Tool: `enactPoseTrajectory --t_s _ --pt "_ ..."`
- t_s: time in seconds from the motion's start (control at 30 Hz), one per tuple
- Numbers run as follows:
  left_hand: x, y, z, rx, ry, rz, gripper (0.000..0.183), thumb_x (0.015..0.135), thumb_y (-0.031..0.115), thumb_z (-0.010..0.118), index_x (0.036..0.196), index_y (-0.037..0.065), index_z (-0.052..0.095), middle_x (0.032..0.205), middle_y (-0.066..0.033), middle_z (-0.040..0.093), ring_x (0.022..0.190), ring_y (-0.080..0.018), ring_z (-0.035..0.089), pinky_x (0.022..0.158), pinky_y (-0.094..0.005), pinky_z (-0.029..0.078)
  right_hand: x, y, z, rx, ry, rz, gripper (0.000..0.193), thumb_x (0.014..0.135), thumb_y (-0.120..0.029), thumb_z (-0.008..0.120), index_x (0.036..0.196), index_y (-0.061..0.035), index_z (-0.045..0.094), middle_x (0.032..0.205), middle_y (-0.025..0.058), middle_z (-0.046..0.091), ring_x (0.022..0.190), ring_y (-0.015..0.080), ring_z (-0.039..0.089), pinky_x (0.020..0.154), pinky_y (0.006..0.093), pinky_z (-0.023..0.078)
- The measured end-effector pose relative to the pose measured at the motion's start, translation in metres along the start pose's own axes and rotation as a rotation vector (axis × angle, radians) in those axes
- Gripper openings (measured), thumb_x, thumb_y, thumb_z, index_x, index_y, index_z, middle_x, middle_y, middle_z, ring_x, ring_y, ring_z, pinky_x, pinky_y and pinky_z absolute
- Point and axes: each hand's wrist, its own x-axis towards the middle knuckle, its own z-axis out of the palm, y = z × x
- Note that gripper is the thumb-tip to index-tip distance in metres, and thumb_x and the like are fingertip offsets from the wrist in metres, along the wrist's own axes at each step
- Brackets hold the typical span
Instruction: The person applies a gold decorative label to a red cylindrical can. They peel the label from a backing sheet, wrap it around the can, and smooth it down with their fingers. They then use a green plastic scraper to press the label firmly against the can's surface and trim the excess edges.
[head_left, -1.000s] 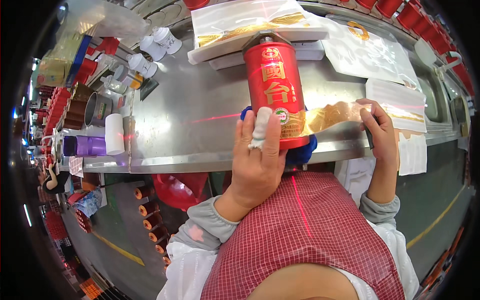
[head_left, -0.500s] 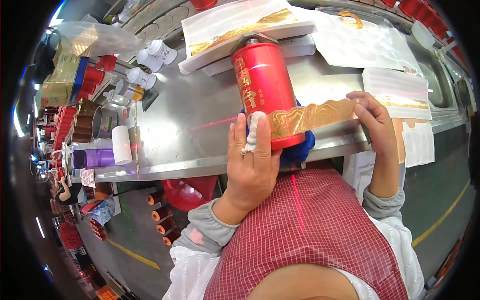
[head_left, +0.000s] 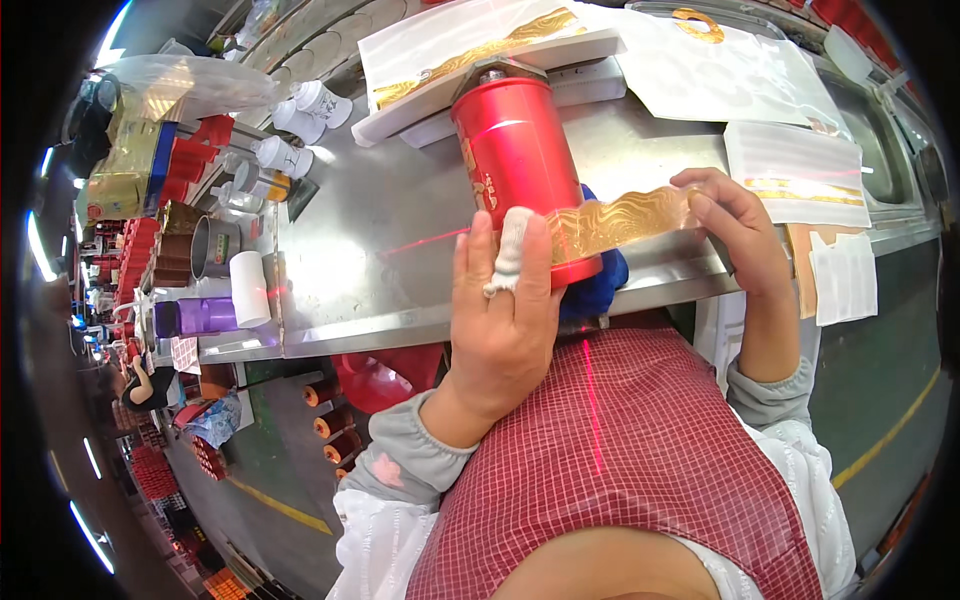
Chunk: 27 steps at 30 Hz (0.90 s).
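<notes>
Red and glossy, the bottle (head_left: 515,165) lies on its side on the steel table (head_left: 340,260), its capped end pointing away from the person and its base at the near edge. The left hand (head_left: 505,310) is laid over the lower part of the bottle with fingers spread flat against it — the middle finger wears a white bandage (head_left: 508,250). The hand presses rather than closes round. A gold strip (head_left: 620,220) is wrapped partly round the base of the bottle and runs off to the right, where the right hand (head_left: 735,235) pinches its free end between thumb and fingers. A blue cloth (head_left: 598,285) shows just under the bottle at the table edge. A thin red light line (head_left: 420,242) crosses the table and continues down the checked apron (head_left: 620,450).

Beyond the bottle — white trays (head_left: 480,60) carrying gold strips. To the right, a stack of white sheets (head_left: 795,170). At the left end of the table stand a white roll (head_left: 250,288), a purple bottle (head_left: 200,316) and a metal cup (head_left: 212,245)
</notes>
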Motion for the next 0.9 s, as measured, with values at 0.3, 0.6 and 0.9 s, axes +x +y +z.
enactPoseTrajectory --t_s 0.3,0.6,0.9 --pt "-0.027 -0.015 0.024 -0.384 0.172 -0.224 0.07 0.095 0.018 0.063 0.146 -0.013 0.027 0.14 -0.0302 0.048 0.126 -0.041 0.053 0.105 -0.0402 0.042 0.007 -0.001 0.023 -0.04 -0.15 -0.063 0.02 0.094 -0.019 0.063 0.081 -0.0043 0.058 0.113 0.0059 0.061 0.095 0.0102 0.052 0.085 0.0257 0.041" --pt "-0.029 -0.015 0.031 -0.508 0.208 -0.283 0.066 0.097 0.019 0.061 0.145 -0.013 0.03 0.138 -0.0312 0.049 0.124 -0.0415 0.055 0.103 -0.0412 0.043 0.009 -0.007 0.03 -0.024 -0.16 -0.057 0.021 0.094 -0.02 0.063 0.082 -0.0037 0.058 0.109 0.0048 0.061 0.093 0.0098 0.051 0.085 0.0256 0.041" --pt "-0.027 -0.014 0.035 -0.419 0.263 -0.179 0.064 0.094 0.021 0.064 0.141 -0.013 0.038 0.134 -0.03 0.052 0.126 -0.0469 0.051 0.106 -0.0542 0.039 0.012 0.001 0.032 -0.054 -0.155 -0.086 0.02 0.095 -0.02 0.061 0.083 -0.0056 0.055 0.116 0.0035 0.06 0.08 0.0055 0.048 0.072 0.022 0.042"
